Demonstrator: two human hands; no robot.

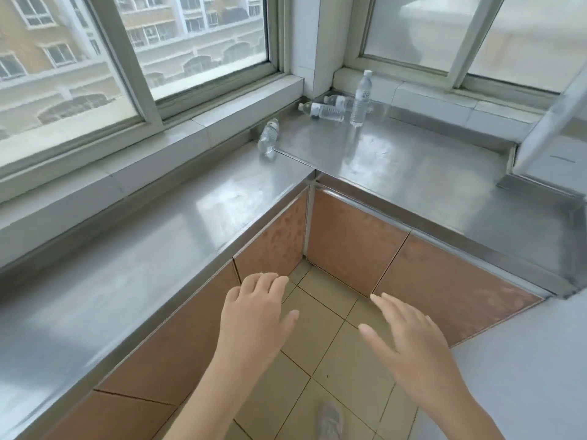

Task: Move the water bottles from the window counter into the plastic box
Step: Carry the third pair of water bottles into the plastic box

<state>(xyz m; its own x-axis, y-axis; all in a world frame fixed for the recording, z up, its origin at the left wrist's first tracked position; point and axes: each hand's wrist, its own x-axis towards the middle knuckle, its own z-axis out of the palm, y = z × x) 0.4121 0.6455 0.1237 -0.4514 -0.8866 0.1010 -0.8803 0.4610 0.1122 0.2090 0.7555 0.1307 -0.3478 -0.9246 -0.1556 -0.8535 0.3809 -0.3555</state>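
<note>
Several clear water bottles rest on the steel window counter (397, 160) in the far corner. One bottle (361, 98) stands upright. Two bottles lie on their sides beside it, one (324, 111) in front and one (338, 100) behind. Another lying bottle (269, 136) sits apart to the left, by the window ledge. My left hand (254, 315) and my right hand (409, 341) hover low over the floor, well short of the bottles, fingers spread, both holding nothing. No plastic box is in view.
The L-shaped steel counter (143, 265) runs along the windows, with brown cabinet doors (352, 246) below. A tilted open window sash (552, 115) juts over the counter at right. A white surface (524, 376) fills the lower right. Tiled floor (320, 344) lies between.
</note>
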